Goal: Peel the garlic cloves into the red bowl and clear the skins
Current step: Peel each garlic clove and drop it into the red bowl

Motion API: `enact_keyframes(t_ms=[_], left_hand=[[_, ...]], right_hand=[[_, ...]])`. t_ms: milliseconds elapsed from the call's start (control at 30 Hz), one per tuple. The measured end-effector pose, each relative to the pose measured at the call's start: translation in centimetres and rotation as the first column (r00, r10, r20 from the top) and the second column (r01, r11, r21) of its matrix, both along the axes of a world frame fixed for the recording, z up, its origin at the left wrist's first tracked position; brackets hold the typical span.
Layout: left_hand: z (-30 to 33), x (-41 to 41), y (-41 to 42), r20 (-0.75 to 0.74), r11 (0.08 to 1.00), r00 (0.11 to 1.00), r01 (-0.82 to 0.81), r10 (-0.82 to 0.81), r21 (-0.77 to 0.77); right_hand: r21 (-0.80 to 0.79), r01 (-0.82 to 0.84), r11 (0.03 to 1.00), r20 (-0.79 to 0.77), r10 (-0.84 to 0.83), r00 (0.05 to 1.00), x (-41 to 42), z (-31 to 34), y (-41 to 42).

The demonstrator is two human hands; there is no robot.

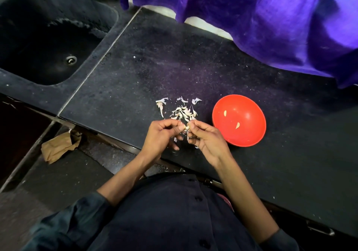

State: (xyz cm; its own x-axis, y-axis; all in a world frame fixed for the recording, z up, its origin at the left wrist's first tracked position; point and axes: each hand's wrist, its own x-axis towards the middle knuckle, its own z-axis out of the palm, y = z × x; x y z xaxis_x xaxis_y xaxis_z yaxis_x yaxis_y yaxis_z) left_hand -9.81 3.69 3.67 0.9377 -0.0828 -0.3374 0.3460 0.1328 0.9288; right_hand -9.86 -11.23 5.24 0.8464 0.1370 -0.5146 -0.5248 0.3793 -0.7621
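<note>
Two hands peel a garlic clove over a dark counter.

The left hand (161, 134) and right hand (206, 140) meet near the middle and pinch one small pale garlic clove (187, 127) between their fingertips. Just past them, at 12 o'clock, lies a heap of thin white garlic skins (183, 113) on the black stone counter (135, 76). At 3 o'clock sits a round red plastic bowl (249, 134) with two peeled cloves (237, 125) inside. At 10 o'clock is a dark sink (48, 43).
</note>
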Motion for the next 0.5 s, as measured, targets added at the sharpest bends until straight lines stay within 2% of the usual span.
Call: enact_keyframes(t_ms=[100,200,333,500], left_hand=[[0.25,0.13,0.22,-0.097,0.993,0.995,0.008,-0.020,-0.121],[0.18,0.20,0.36,-0.152,0.985,0.987,0.020,-0.046,-0.169],[-0.05,0.09,0.38,-0.076,0.990,0.996,0.039,-0.049,-0.133],[0.25,0.18,0.28,0.023,0.999,0.999,0.048,-0.048,-0.024]], right_hand=[[0.060,0.018,0.998,-0.055,-0.015,0.998,0.06,0.14,0.11],[0.060,0.024,0.998,-0.032,-0.022,0.999,0.04,0.15,0.20],[-0.078,0.046,0.996,0.084,-0.039,0.996,-0.04,-0.13,0.12],[-0.221,0.065,0.973,0.151,-0.032,0.988,0.10,-0.49,-0.15]])
